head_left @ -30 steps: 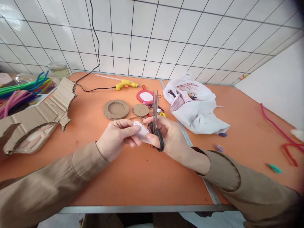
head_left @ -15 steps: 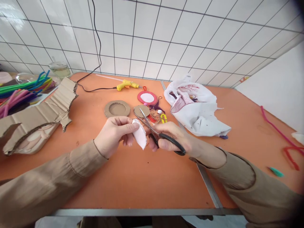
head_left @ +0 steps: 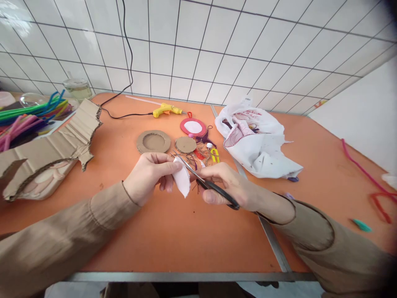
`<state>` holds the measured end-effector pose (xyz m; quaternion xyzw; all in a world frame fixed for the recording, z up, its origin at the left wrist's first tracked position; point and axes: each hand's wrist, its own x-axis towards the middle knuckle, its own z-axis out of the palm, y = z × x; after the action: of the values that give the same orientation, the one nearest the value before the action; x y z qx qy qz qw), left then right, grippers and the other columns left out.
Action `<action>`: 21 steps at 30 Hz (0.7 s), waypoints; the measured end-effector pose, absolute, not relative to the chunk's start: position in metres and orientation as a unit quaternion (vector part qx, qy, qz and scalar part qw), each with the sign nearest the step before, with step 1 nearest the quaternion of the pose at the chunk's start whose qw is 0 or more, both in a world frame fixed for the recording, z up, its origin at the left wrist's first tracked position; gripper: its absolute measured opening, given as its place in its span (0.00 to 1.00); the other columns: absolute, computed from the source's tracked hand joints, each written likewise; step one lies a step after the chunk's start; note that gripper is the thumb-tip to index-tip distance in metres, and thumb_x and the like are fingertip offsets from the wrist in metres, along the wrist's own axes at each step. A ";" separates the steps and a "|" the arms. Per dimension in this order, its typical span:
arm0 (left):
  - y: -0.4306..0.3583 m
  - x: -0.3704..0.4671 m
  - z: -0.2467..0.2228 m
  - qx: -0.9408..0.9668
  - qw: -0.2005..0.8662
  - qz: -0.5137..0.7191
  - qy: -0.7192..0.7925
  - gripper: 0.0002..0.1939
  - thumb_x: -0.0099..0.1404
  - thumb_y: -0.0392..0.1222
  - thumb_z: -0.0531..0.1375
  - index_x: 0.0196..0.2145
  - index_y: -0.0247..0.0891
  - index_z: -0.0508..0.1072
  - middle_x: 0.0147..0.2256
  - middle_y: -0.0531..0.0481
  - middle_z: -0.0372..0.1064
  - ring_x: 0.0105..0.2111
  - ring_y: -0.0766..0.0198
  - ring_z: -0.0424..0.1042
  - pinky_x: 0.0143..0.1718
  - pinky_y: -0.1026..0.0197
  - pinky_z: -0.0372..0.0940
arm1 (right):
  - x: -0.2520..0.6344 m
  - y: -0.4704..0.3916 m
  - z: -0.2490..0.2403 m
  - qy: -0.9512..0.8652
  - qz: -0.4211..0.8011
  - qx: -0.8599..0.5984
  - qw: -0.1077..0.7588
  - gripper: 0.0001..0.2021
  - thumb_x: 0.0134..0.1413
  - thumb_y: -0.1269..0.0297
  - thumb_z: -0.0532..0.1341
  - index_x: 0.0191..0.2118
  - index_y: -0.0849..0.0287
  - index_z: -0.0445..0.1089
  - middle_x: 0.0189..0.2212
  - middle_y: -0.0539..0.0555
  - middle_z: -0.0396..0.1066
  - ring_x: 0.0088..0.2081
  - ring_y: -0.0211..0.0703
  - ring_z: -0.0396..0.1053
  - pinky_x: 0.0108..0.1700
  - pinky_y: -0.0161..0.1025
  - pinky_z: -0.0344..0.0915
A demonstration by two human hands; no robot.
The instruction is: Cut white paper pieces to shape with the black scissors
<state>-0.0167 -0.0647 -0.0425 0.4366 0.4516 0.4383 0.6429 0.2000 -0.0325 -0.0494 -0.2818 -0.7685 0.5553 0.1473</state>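
A folded white piece (head_left: 181, 179) is pinched between the thumb and fingers of my left hand (head_left: 152, 173). My right hand (head_left: 228, 185) holds scissors (head_left: 217, 189) with black handles, and their blades lie at the upper edge of the white piece, pointing up and left. Just beyond my hands are a cardboard ring (head_left: 142, 142) and a small cardboard disc (head_left: 185, 145). A red-rimmed round piece with a white centre (head_left: 192, 127) lies behind the disc, beside tangled threads (head_left: 201, 154) and a yellow clip-like item (head_left: 214, 155).
A yellow glue gun (head_left: 167, 110) with a black cord lies near the tiled wall. Torn cardboard (head_left: 56, 142) and colourful pipe cleaners (head_left: 27, 116) are at the left. A white plastic bag (head_left: 263, 153) sits right of centre, and a green scrap (head_left: 361, 225) lies far right.
The scissor blades have closed further and moved down and left onto the edge of the white piece. My left hand has hardly moved.
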 end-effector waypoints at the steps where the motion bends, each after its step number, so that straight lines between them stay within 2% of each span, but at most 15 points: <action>1: -0.065 -0.017 -0.043 0.436 0.644 0.435 0.453 0.12 0.52 0.44 0.69 0.19 0.35 0.76 0.15 0.50 0.70 0.12 0.71 0.61 0.15 0.66 0.49 | 0.200 -0.033 -0.049 -0.770 0.552 -0.284 0.149 0.33 0.48 0.35 0.64 0.44 0.65 0.75 0.24 0.49 0.60 0.27 0.36 0.57 0.25 0.33 0.52; 9: -0.063 -0.017 -0.045 0.422 0.663 0.420 0.455 0.11 0.51 0.43 0.69 0.18 0.34 0.75 0.15 0.48 0.70 0.12 0.70 0.63 0.14 0.67 0.51 | 0.193 -0.037 -0.036 -0.782 0.518 -0.319 0.139 0.23 0.46 0.42 0.68 0.29 0.61 0.69 0.21 0.45 0.50 0.24 0.33 0.49 0.23 0.32 0.49; 14: -0.062 -0.017 -0.048 0.411 0.674 0.420 0.448 0.12 0.51 0.43 0.69 0.17 0.34 0.75 0.13 0.49 0.68 0.12 0.71 0.63 0.14 0.68 0.51 | 0.192 -0.037 -0.038 -0.763 0.545 -0.321 0.135 0.24 0.46 0.42 0.68 0.33 0.63 0.71 0.20 0.45 0.50 0.23 0.33 0.49 0.23 0.32 0.49; 21: -0.061 -0.018 -0.048 0.405 0.675 0.431 0.441 0.12 0.49 0.42 0.70 0.16 0.35 0.73 0.12 0.50 0.68 0.12 0.70 0.64 0.14 0.69 0.51 | 0.195 -0.036 -0.040 -0.724 0.593 -0.332 0.119 0.28 0.44 0.41 0.69 0.37 0.64 0.72 0.19 0.44 0.56 0.20 0.32 0.55 0.20 0.32 0.53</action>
<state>-0.0179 -0.0613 -0.0477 0.4045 0.4412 0.4308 0.6753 0.1949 -0.0359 -0.0395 -0.3324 -0.7238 0.5929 0.1190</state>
